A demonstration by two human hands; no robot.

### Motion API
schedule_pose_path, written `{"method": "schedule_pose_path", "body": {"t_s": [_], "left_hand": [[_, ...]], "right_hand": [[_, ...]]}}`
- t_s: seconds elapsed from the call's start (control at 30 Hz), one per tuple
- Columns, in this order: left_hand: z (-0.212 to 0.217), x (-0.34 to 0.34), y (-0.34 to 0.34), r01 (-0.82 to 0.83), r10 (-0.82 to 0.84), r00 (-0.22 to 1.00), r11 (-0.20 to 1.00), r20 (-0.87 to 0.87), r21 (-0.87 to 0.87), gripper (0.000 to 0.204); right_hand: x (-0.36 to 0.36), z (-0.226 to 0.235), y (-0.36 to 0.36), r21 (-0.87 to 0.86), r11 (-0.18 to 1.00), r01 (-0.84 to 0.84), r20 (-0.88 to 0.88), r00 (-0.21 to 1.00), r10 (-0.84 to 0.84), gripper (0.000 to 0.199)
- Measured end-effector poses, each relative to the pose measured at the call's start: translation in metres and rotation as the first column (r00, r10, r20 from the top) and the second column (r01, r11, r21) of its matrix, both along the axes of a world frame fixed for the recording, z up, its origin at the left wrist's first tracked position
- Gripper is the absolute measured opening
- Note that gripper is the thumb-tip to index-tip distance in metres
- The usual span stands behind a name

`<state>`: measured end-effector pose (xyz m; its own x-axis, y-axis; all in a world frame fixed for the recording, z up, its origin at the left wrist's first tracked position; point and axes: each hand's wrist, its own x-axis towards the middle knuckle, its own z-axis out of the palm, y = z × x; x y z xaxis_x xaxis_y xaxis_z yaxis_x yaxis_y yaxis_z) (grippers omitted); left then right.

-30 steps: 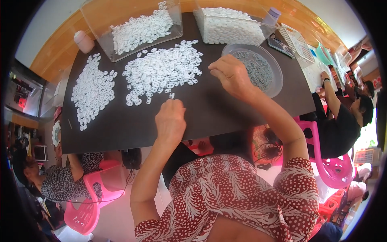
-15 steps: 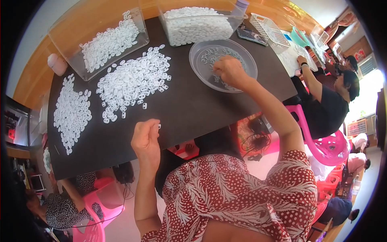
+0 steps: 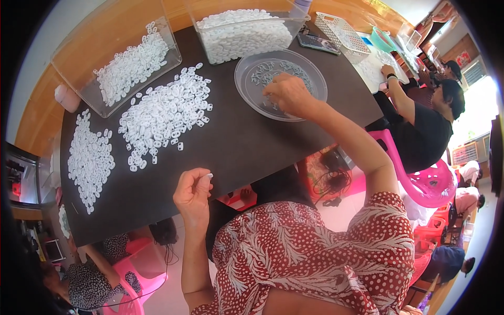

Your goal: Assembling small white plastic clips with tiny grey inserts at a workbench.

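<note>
My left hand (image 3: 193,195) is raised by the table's near edge, thumb and forefinger pinched on a small white plastic piece (image 3: 210,175). My right hand (image 3: 291,94) reaches into a round, shallow clear basin (image 3: 321,105), fingers drawn together and pointing down. Small greyish parts (image 3: 265,71) lie scattered over the basin's bottom. Whatever the right fingertips hold, if anything, is hidden. A heap of white oval pieces with holes (image 3: 165,107) lies left of the basin. Farther left is a second heap of white pieces (image 3: 90,160).
Two clear bins stand at the back: a left one (image 3: 113,107) partly filled and a fuller one (image 3: 247,39), both with white pieces. A phone (image 3: 319,43) and a white basket (image 3: 344,34) lie right of them. A co-worker (image 3: 420,121) sits at the right.
My left hand has turned slightly, its white piece now pointing more to the right. My right hand stays in the basin. The whole view has shifted a little.
</note>
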<state>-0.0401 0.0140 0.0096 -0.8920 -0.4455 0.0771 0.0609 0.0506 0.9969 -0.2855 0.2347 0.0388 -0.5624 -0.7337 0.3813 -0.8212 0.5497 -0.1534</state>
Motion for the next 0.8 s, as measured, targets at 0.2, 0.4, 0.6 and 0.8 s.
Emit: {"method": "schedule_pose_path", "body": {"t_s": [0.2,0.4,0.6,0.8], "left_hand": [[0.005,0.003,0.001,0.000,-0.001,1.000,0.988,0.005,0.153,0.013],[0.006,0.000,0.003,0.004,-0.014,0.999,0.981,0.051,0.194,0.014],[0.006,0.001,0.005,-0.041,0.031,0.998,0.978,0.053,0.202,0.013],[0.009,0.000,0.004,-0.063,0.058,0.998,0.948,0.026,0.312,0.010]], "right_hand": [[-0.005,-0.005,0.004,-0.022,1.000,-0.023,0.033,0.999,0.024,0.006],[-0.001,-0.014,-0.013,-0.046,0.997,-0.057,0.131,0.989,0.063,0.003],[-0.001,-0.014,-0.024,0.060,0.992,-0.110,0.090,0.990,0.104,0.002],[-0.009,-0.008,-0.015,0.078,0.992,-0.098,0.133,0.987,0.087,0.003]]}}
